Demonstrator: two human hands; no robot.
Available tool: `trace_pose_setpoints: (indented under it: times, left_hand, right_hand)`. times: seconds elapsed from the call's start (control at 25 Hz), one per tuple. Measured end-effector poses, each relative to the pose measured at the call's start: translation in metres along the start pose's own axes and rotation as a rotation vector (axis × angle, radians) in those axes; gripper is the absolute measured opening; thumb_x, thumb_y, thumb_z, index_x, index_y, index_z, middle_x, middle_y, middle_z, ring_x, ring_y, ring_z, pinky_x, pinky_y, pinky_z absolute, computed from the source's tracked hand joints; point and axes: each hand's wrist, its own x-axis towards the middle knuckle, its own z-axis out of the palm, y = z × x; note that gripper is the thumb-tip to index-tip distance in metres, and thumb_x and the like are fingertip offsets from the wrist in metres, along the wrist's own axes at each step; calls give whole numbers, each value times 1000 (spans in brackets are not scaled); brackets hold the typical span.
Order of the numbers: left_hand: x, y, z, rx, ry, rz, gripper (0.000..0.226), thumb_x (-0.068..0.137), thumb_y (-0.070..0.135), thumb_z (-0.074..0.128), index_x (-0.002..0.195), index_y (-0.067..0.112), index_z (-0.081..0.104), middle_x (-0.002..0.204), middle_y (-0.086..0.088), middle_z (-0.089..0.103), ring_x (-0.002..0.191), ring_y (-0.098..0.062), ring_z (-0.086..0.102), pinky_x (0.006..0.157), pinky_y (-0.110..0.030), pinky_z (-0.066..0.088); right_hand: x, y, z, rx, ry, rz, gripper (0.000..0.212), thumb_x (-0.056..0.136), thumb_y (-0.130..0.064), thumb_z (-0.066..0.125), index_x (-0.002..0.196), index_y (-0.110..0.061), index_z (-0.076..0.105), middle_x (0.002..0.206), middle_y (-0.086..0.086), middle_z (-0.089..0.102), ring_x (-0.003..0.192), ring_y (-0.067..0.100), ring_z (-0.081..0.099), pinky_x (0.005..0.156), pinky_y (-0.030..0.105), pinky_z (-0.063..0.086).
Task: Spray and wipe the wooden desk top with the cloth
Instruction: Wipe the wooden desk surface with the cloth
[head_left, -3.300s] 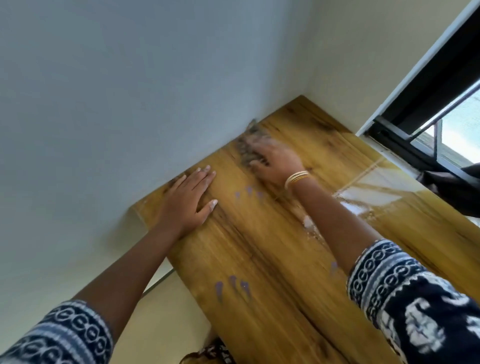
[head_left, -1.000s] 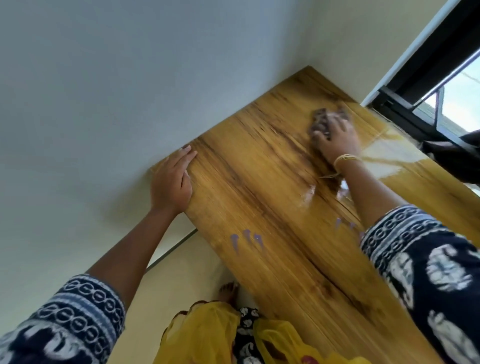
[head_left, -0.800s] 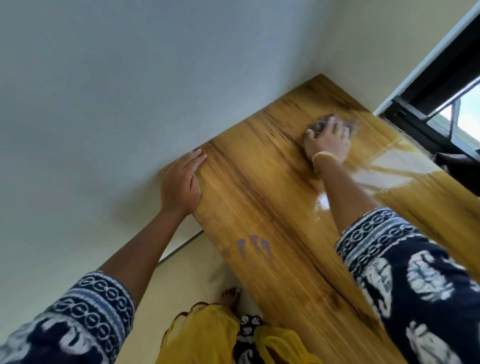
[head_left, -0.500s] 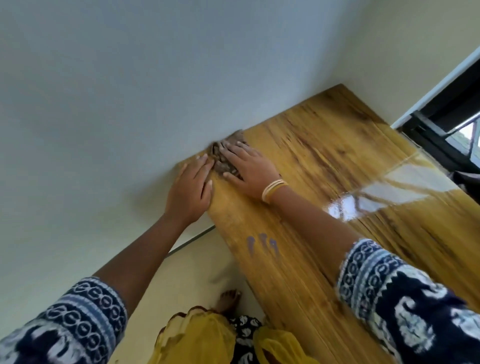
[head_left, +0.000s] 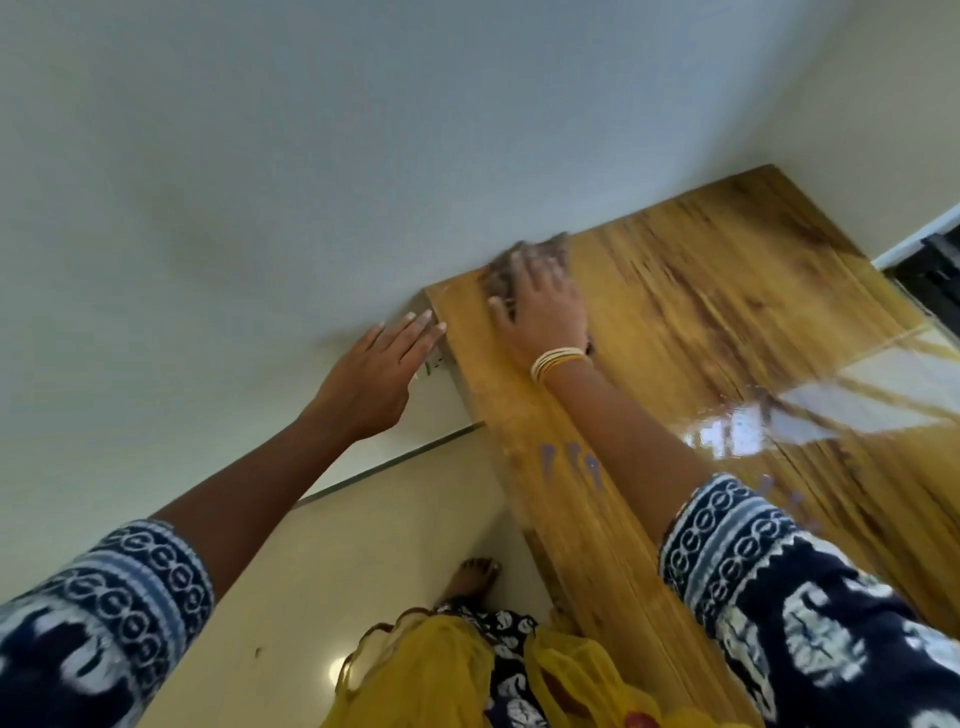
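At the far left corner of the wooden surface, right where it meets the pale wall, the right hand lies flat on a dark cloth. Its fingers are spread out and press the cloth down on the wood. The cloth is blurry, and only its far edge peeks out past the fingertips, close to the wall. Gold bangles sit on the right wrist. The left hand is off the wood, just beside the left edge of the surface. Its fingers are straight and close together, and the tips reach the corner where the wood meets the wall. It holds nothing. Both arms wear dark blue sleeves with white patterns. Near the right arm, three small purple marks show on the wood. Farther right, a wet shiny patch glows bright with light. Down below, a bare foot stands on the cream floor, next to yellow clothing. A dark window frame shows at the right edge.
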Motion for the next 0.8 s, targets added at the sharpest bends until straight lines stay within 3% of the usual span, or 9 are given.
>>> trace_pose_setpoints:
  times: [0.16, 0.24, 0.32, 0.4, 0.48, 0.52, 0.6, 0.68, 0.8]
  left_hand:
    - [-3, -2, -5, -19, -27, -4, 83, 79, 6, 56, 153, 9, 21, 159, -14, 25, 146, -30, 25, 116, -41, 27]
    - [-3, -4, -7, -29, -24, 13, 73, 83, 9, 55, 150, 6, 28, 158, -17, 26, 145, -32, 28, 115, -42, 31]
    - [-8, -6, -8, -22, -17, 4, 64, 87, 14, 54, 147, 2, 34, 157, -19, 26, 144, -32, 29, 114, -43, 34]
    - [-14, -10, -8, -18, -2, -15, 61, 91, 19, 51, 146, 0, 35, 158, -20, 25, 145, -32, 27, 114, -44, 34]
    - [-18, -10, -9, -29, -9, -19, 60, 93, 23, 46, 147, 1, 33, 158, -19, 24, 146, -31, 26, 114, -43, 34]
    - [-18, -9, -9, -44, -12, -24, 60, 94, 27, 42, 147, 1, 33, 158, -19, 24, 146, -31, 25, 114, -43, 33]
    - [-14, -5, -13, -119, -5, -57, 63, 96, 36, 32, 149, 3, 30, 159, -17, 24, 147, -29, 23, 116, -42, 31]
    - [-10, 0, -16, -209, 10, -76, 68, 96, 45, 29, 151, 5, 28, 160, -15, 22, 148, -26, 20, 118, -40, 27]
    - [-1, 9, -20, -293, 48, -66, 72, 95, 52, 31, 151, 7, 27, 161, -12, 19, 149, -24, 17, 118, -39, 25]
  right_hand:
    - [-11, -24, 0, -25, -116, -444, 61, 98, -47, 42, 153, -25, 28, 158, 1, 32, 147, 23, 24, 118, 44, 22]
    - [2, -1, -5, -7, -152, -527, 60, 97, -46, 44, 153, -29, 30, 157, -2, 33, 146, 21, 26, 118, 46, 20]
    - [10, 31, -9, 21, -88, -364, 60, 95, -47, 43, 152, -32, 31, 155, -2, 37, 144, 21, 30, 117, 47, 22]
    - [13, 49, -9, 40, 18, -31, 61, 95, -47, 42, 152, -29, 29, 156, 1, 36, 144, 24, 29, 117, 47, 24]
    - [16, 36, -7, 50, 25, 299, 64, 97, -47, 39, 154, -23, 24, 159, 5, 28, 148, 27, 21, 118, 47, 20]
    - [15, 23, -6, 38, 14, 354, 66, 98, -47, 38, 155, -20, 21, 161, 7, 24, 149, 28, 18, 119, 47, 18]
    - [5, 1, -4, 11, -23, 150, 67, 98, -49, 37, 156, -20, 19, 162, 7, 21, 149, 30, 17, 119, 47, 19]
    - [-21, -2, -2, 0, -94, -243, 64, 98, -50, 38, 155, -23, 24, 161, 4, 24, 148, 28, 20, 118, 48, 23]
    - [-59, 40, -10, -10, -151, -576, 61, 98, -51, 39, 153, -27, 30, 159, -2, 29, 147, 21, 24, 119, 40, 20]
